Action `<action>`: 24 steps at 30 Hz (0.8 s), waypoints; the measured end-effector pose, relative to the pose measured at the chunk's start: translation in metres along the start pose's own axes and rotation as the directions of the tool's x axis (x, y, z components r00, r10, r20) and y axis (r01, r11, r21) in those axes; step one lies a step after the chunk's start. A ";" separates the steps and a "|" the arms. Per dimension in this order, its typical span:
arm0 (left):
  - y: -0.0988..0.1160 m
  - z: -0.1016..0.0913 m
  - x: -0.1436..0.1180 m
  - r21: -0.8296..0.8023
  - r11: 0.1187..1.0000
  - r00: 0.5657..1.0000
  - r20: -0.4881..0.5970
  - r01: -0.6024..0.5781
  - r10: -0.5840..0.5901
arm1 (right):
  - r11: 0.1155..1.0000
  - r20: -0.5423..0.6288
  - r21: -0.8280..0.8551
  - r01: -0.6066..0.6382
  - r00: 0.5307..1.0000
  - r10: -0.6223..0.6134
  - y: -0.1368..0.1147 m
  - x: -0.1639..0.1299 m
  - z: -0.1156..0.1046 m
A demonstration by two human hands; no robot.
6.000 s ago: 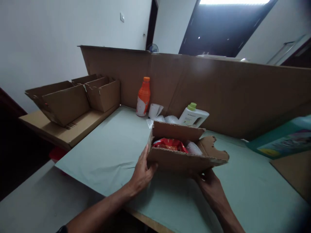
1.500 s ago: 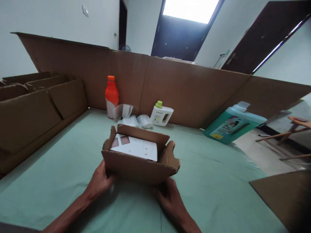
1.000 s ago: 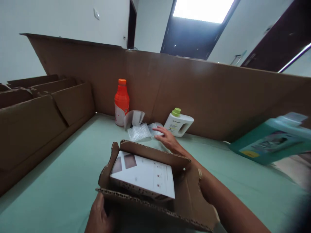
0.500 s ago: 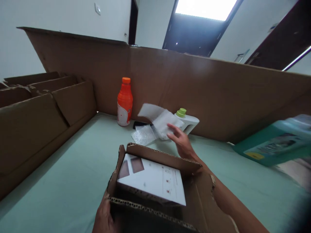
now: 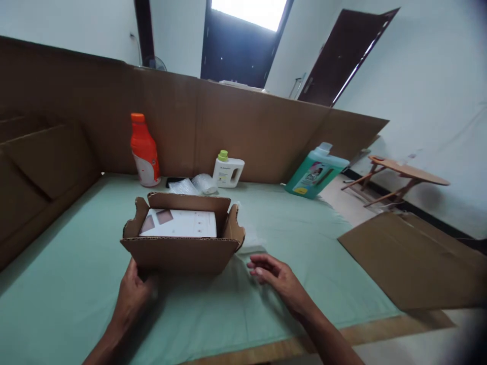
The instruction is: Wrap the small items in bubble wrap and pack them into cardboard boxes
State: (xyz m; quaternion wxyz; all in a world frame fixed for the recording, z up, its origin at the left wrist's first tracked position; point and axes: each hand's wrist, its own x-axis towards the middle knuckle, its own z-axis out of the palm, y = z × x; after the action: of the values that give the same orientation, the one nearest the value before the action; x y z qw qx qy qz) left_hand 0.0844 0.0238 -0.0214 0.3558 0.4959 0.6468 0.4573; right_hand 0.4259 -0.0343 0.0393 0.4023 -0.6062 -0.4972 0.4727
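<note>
An open cardboard box (image 5: 182, 256) stands on the pale green cloth, a white printed carton (image 5: 186, 223) inside it. My left hand (image 5: 131, 294) is at the box's lower left corner; its thumb is smeared by motion and the other fingers are partly hidden, so its grip is unclear. To the right of the box, my right hand (image 5: 274, 276) has its fingers loosely bent and apart, with nothing visible in them. Just beyond its fingertips lies a sheet of clear wrap (image 5: 251, 242) against the box's right side. More bubble wrap (image 5: 184, 186) lies behind the box.
Along the cardboard wall (image 5: 243, 126) stand an orange bottle (image 5: 144, 152), a white bottle with a green cap (image 5: 228, 171) and a green liquid jug (image 5: 314, 172). Cardboard dividers (image 5: 49, 157) are at left. A flat cardboard piece (image 5: 414, 258) lies at right.
My view has swung right and back. My right hand has drawn back from the bubble wrap to beside the box; one sheet now lies there. My left hand has shifted down from the box's rim.
</note>
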 end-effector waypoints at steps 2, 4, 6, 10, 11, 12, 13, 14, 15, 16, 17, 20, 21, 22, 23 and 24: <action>0.003 0.000 -0.004 -0.026 0.999 1.000 0.003 -0.026 0.026 | 0.989 0.001 -0.052 0.138 0.990 -0.139 -0.006 0.012 0.017; 0.006 0.001 -0.008 -0.035 0.997 0.998 -0.018 -0.063 0.062 | 0.967 0.024 -0.077 0.243 0.970 -0.242 -0.008 0.029 0.038; 0.010 0.003 -0.009 -0.020 0.995 0.995 -0.032 -0.097 0.096 | 0.959 0.035 -0.072 0.273 0.962 -0.271 -0.006 0.045 0.056; 0.020 0.011 0.006 -0.024 0.985 0.986 -0.002 -0.168 0.168 | 0.962 -0.053 -0.073 0.264 0.962 -0.268 0.001 0.072 0.075; 0.022 0.014 0.014 -0.027 0.982 0.982 0.006 -0.187 0.187 | 0.960 -0.080 -0.080 0.269 0.958 -0.275 0.001 0.078 0.076; 0.023 0.017 0.023 -0.026 0.979 0.979 0.014 -0.203 0.203 | 0.957 -0.100 -0.087 0.276 0.954 -0.284 0.001 0.083 0.076; 0.024 0.021 0.032 -0.024 0.976 0.976 0.021 -0.217 0.217 | 0.954 -0.109 -0.092 0.284 0.950 -0.293 0.000 0.088 0.075; 0.025 0.025 0.042 -0.024 0.973 0.973 0.028 -0.228 0.229 | 0.950 -0.107 -0.098 0.295 0.946 -0.305 -0.002 0.092 0.072; 0.024 0.030 0.051 -0.026 0.972 0.971 0.036 -0.234 0.235 | 0.944 -0.099 -0.108 0.311 0.942 -0.322 -0.003 0.094 0.067; 0.024 0.033 0.059 -0.033 0.971 0.970 0.046 -0.236 0.237 | 0.934 -0.090 -0.129 0.334 0.934 -0.346 -0.005 0.095 0.061; 0.023 0.037 0.066 -0.042 0.971 0.970 0.058 -0.235 0.237 | 0.916 -0.087 -0.170 0.362 0.921 -0.380 -0.006 0.095 0.053; 0.016 0.042 0.071 -0.082 0.971 0.968 0.092 -0.226 0.233 | 0.781 -0.089 -0.438 0.444 0.844 -0.529 -0.005 0.090 0.026; 0.012 0.042 0.067 -0.104 0.975 0.973 0.096 -0.198 0.208 | 0.707 -0.067 -0.552 0.442 0.822 -0.566 -0.003 0.088 0.018; 0.009 0.042 0.061 -0.129 0.980 0.982 0.093 -0.154 0.167 | 0.625 -0.027 -0.657 0.423 0.815 -0.579 0.000 0.087 0.011; 0.004 0.041 0.053 -0.157 0.982 0.990 0.084 -0.103 0.118 | 0.542 0.023 -0.743 0.393 0.824 -0.566 0.003 0.086 0.007; 0.000 0.040 0.043 -0.186 0.981 0.995 0.073 -0.056 0.070 | 0.460 0.073 -0.812 0.358 0.846 -0.528 0.007 0.086 0.005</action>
State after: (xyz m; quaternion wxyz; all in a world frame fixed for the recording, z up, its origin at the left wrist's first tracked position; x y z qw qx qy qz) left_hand 0.1106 0.0746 -0.0350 0.4105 0.4990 0.5714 0.5060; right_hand 0.4279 0.0486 0.0165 0.2398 -0.6106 -0.7546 0.0157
